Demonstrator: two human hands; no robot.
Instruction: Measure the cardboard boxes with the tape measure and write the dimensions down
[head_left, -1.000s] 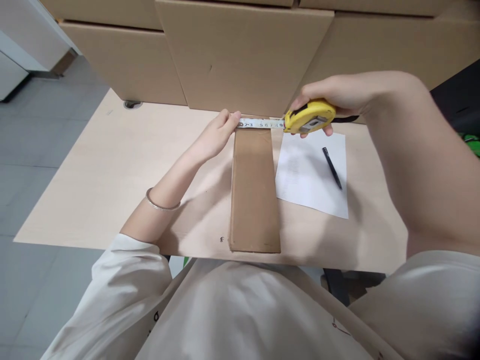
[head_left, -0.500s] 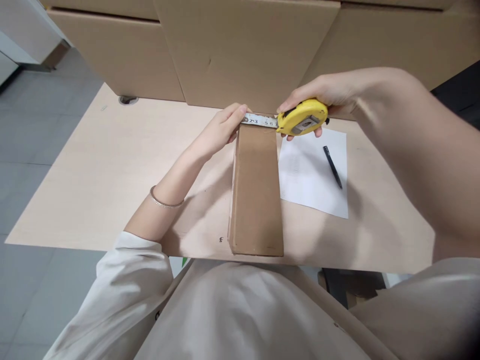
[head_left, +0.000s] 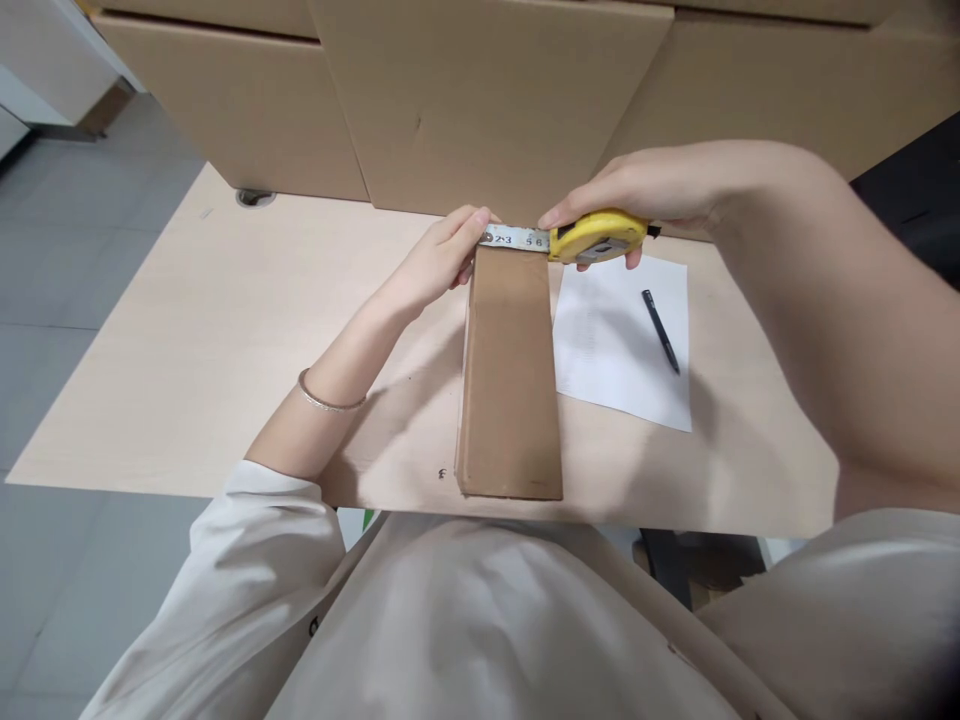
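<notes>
A long, narrow cardboard box (head_left: 512,375) lies on the table, its length running away from me. Across its far end stretches the short blade of a yellow tape measure (head_left: 600,236), with figures such as 2, 3, 5 and 6 showing. My left hand (head_left: 454,250) pinches the blade's free end at the box's far left corner. At the far right corner, my right hand (head_left: 611,195) is closed round the tape measure's case, with the fingertips showing beneath it. Part of the left fingers is hidden behind the box.
Right of the box, a white sheet of paper (head_left: 626,385) lies on the pale wooden table (head_left: 225,350), with a black pen (head_left: 661,332) on it. Large cardboard boxes (head_left: 487,110) stand along the table's back. A cable hole (head_left: 255,198) is at the back left.
My right hand has tilted the tape measure's case and shifted it slightly left, against the box's edge. My left hand stays at the blade's end. The whole view has shifted slightly.
</notes>
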